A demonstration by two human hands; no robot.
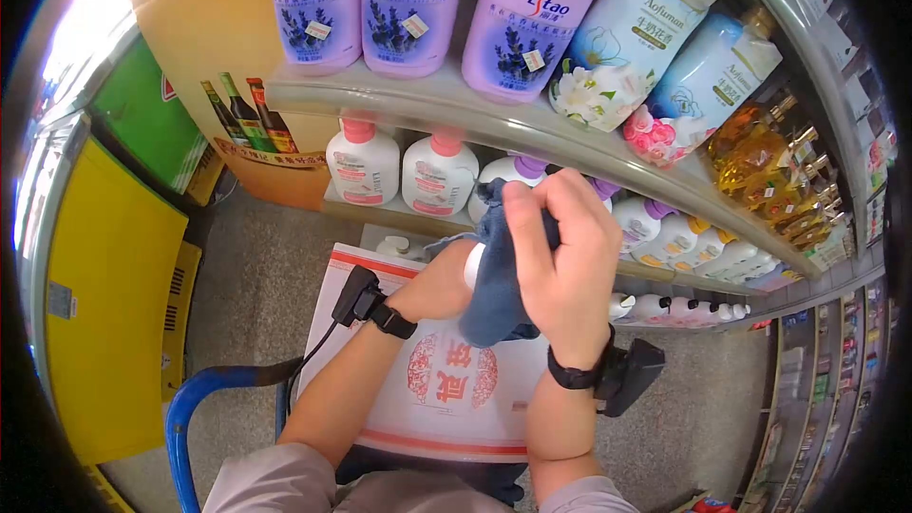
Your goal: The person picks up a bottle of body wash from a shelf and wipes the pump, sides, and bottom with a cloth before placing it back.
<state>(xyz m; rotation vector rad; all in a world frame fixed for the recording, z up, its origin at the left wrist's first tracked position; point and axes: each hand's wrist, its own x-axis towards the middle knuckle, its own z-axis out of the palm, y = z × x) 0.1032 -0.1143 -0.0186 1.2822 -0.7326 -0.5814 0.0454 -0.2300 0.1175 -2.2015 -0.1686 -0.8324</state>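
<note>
Biggest thing here is the shelf (pixel 427 106), with purple bottles (pixel 408 0) along its left end and flowery pouches (pixel 636 38) leaning toward the right end. One level down, pink-capped bottles (pixel 364 163) sit at the left edge of the lower shelf. Below the arms there's a white box (pixel 446 399) with red print, lying on a blue cart (pixel 190 408). Above the box's far edge, right in front of the lower shelf, is a blue cloth (pixel 494 296). The right hand (pixel 565 256) has its fingers curled together and clamped on the cloth, pressing it over a white bottle (pixel 472 264). The left hand (pixel 439 283) grips that bottle from the other side, with its fingers mostly hidden behind the cloth. Only a sliver of the bottle shows.
</note>
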